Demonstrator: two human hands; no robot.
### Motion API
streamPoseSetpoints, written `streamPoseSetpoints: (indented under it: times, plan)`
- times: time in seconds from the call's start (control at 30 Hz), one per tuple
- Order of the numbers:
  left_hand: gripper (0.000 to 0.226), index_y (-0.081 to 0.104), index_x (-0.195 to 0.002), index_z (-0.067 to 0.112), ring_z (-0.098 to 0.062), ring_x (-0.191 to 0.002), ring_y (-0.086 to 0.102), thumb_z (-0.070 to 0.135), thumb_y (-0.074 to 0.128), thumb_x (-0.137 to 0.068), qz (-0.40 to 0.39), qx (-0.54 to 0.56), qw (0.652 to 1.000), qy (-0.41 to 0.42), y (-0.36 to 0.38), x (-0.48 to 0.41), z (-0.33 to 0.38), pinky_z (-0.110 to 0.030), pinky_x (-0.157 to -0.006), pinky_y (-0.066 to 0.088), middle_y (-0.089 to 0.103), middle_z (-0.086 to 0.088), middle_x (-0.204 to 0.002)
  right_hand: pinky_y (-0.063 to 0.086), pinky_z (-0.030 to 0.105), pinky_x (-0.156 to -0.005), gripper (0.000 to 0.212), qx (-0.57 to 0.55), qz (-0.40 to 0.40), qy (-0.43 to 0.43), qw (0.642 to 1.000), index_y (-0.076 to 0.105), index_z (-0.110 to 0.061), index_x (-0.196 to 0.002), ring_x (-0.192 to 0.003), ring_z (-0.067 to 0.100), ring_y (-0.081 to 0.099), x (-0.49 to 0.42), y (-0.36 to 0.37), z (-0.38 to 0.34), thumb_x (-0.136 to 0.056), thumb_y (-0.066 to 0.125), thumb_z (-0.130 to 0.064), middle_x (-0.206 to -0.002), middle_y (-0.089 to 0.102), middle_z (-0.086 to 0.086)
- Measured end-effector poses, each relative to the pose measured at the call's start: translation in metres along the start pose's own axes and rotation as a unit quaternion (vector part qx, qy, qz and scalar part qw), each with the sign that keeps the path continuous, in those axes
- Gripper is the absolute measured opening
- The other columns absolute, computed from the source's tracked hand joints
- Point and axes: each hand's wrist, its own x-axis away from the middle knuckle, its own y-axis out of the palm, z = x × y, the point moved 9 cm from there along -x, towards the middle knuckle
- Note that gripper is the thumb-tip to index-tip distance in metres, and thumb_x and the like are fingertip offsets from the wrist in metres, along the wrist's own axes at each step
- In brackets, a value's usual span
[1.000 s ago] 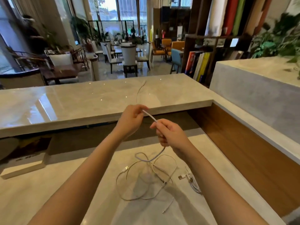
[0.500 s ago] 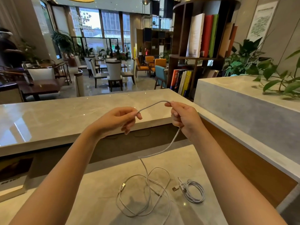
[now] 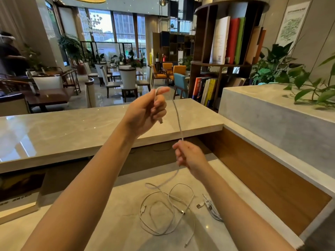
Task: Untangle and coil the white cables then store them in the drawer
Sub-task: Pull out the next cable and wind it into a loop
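Pinched between thumb and curled fingers, a white cable (image 3: 179, 122) is held in both hands above the desk. Raised higher, the left hand (image 3: 143, 113) has the cable looped over the top of its forefinger under the thumb, and a short end with a small plug (image 3: 161, 121) hangs down past its knuckles. From that loop the cable arcs to the right and drops to the right hand (image 3: 192, 156), which is lower and nearer and pinches it at the fingertips. Below the right hand the same cable falls in a slack curve to the pale lower desk top (image 3: 108, 220), where it runs into a loose tangle of white cables (image 3: 169, 196) lying in wide overlapping loops with several plug ends showing. Just to the right of the tangle lies a tighter coiled bundle (image 3: 214, 213), partly hidden by the right forearm. Behind the hands a glossy raised counter (image 3: 72, 131) crosses the view, and a wooden panel (image 3: 253, 178) lines the desk's right side. Beyond stand a bookshelf (image 3: 226, 42), green plants (image 3: 282, 69) and chairs around tables (image 3: 126, 82).
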Motion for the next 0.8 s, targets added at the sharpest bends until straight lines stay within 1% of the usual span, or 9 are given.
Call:
streamPoseSetpoints:
  times: [0.1, 0.17, 0.23, 0.27, 0.37, 0.43, 0.53, 0.67, 0.8]
  plan:
    - [0.036, 0.040, -0.132, 0.007, -0.006, -0.055, 0.039, 0.021, 0.030, -0.100, 0.060, -0.074, 0.995, 0.038, -0.011, -0.005, 0.007, -0.018, -0.053, 0.038, 0.045, 0.004, -0.066, 0.047, 0.024, -0.054, 0.034, 0.031, -0.056, 0.035, 0.997, 0.062, -0.008, -0.091, -0.050, 0.009, 0.046, 0.010, 0.034, 0.038, -0.101, 0.034, -0.025, -0.064, 0.052, 0.001]
    - [0.037, 0.038, -0.136, 0.013, -0.007, -0.059, 0.044, 0.019, 0.030, -0.101, 0.090, -0.234, 0.968, 0.028, -0.019, -0.003, 0.003, -0.018, -0.058, 0.041, 0.047, 0.003, -0.069, 0.044, 0.023, -0.052, 0.035, 0.108, -0.078, 0.031, 0.991, 0.061, -0.010, -0.094, -0.051, 0.009, 0.044, 0.015, 0.048, 0.040, -0.102, 0.031, -0.026, -0.063, 0.050, 0.000]
    - [0.037, 0.038, -0.137, 0.016, -0.007, -0.063, 0.049, 0.019, 0.032, -0.100, 0.085, -0.425, 0.901, -0.009, -0.023, 0.004, -0.010, -0.021, -0.064, 0.046, 0.048, 0.002, -0.070, 0.042, 0.027, -0.057, 0.033, 0.263, -0.073, -0.022, 0.962, 0.062, -0.011, -0.099, -0.063, 0.011, 0.049, 0.014, 0.057, 0.019, -0.101, 0.033, -0.026, -0.072, 0.054, 0.001]
    - [0.037, 0.040, -0.136, 0.018, -0.007, -0.063, 0.050, 0.019, 0.034, -0.100, 0.069, -0.502, 0.862, -0.023, -0.024, 0.007, -0.017, -0.022, -0.066, 0.048, 0.048, 0.003, -0.069, 0.042, 0.028, -0.060, 0.031, 0.345, -0.065, -0.066, 0.934, 0.063, -0.012, -0.101, -0.069, 0.014, 0.052, 0.014, 0.061, 0.003, -0.100, 0.035, -0.026, -0.079, 0.058, 0.002]
    - [0.031, 0.050, -0.128, 0.019, -0.006, -0.060, 0.047, 0.019, 0.039, -0.099, 0.023, -0.637, 0.768, -0.056, -0.031, 0.020, -0.033, -0.023, -0.062, 0.042, 0.048, 0.009, -0.068, 0.038, 0.030, -0.056, 0.023, 0.474, -0.040, -0.174, 0.862, 0.063, -0.016, -0.097, -0.068, 0.014, 0.052, 0.019, 0.070, -0.047, -0.097, 0.045, -0.031, -0.077, 0.058, -0.004]
    - [0.029, 0.055, -0.123, 0.016, -0.005, -0.065, 0.051, 0.019, 0.040, -0.098, 0.006, -0.671, 0.737, -0.086, -0.037, 0.031, -0.034, -0.017, -0.061, 0.038, 0.055, 0.012, -0.076, 0.045, 0.033, -0.062, 0.022, 0.484, -0.029, -0.221, 0.846, 0.068, -0.017, -0.095, -0.071, 0.015, 0.057, 0.024, 0.071, -0.072, -0.094, 0.051, -0.032, -0.078, 0.063, -0.003]
    - [0.024, 0.059, -0.112, 0.018, -0.013, -0.080, 0.056, 0.021, 0.040, -0.098, -0.034, -0.686, 0.714, -0.133, -0.038, 0.049, -0.035, -0.015, -0.066, 0.039, 0.062, 0.001, -0.091, 0.048, 0.025, -0.068, 0.018, 0.457, -0.047, -0.227, 0.859, 0.072, -0.020, -0.100, -0.077, 0.009, 0.060, 0.030, 0.070, -0.092, -0.089, 0.061, -0.030, -0.084, 0.066, -0.006]
    - [0.028, 0.056, -0.121, 0.020, -0.009, -0.069, 0.055, 0.022, 0.038, -0.099, -0.024, -0.713, 0.687, -0.138, -0.042, 0.060, -0.024, -0.021, -0.063, 0.040, 0.060, 0.004, -0.078, 0.048, 0.024, -0.070, 0.022, 0.493, -0.082, -0.217, 0.838, 0.073, -0.017, -0.103, -0.078, 0.009, 0.060, 0.031, 0.075, -0.092, -0.086, 0.064, -0.028, -0.090, 0.069, -0.002]
    - [0.024, 0.057, -0.105, 0.014, -0.015, -0.069, 0.053, 0.022, 0.035, -0.099, -0.071, -0.765, 0.621, -0.155, -0.038, 0.066, -0.034, -0.027, -0.062, 0.037, 0.055, 0.004, -0.070, 0.045, 0.021, -0.068, 0.022, 0.531, -0.113, -0.205, 0.814, 0.072, -0.018, -0.107, -0.076, 0.004, 0.056, 0.032, 0.081, -0.081, -0.088, 0.062, -0.027, -0.094, 0.069, -0.006]
